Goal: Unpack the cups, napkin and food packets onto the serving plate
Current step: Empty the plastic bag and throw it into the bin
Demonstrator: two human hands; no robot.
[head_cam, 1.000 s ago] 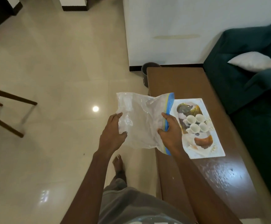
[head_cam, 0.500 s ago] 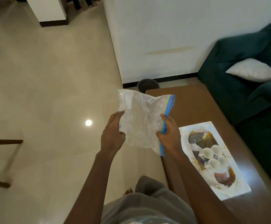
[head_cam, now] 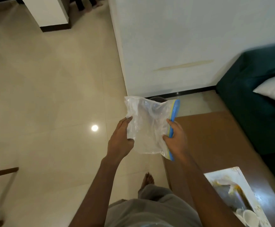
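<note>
Gripped along its blue-and-yellow zip edge by the right hand (head_cam: 176,140) and pinched at the opposite side between the thumb and fingers of the left hand (head_cam: 120,141), a clear, crumpled plastic bag (head_cam: 148,126) is held upright in the air just off the far left corner of the wooden table (head_cam: 215,136). Both arms are stretched forward. White cups (head_cam: 250,217) are seen on the serving plate (head_cam: 227,176) at the table's near end.

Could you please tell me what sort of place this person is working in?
Most likely a home living room: a dark green sofa with a white cushion, a low brown table and glossy tiled floor.
</note>
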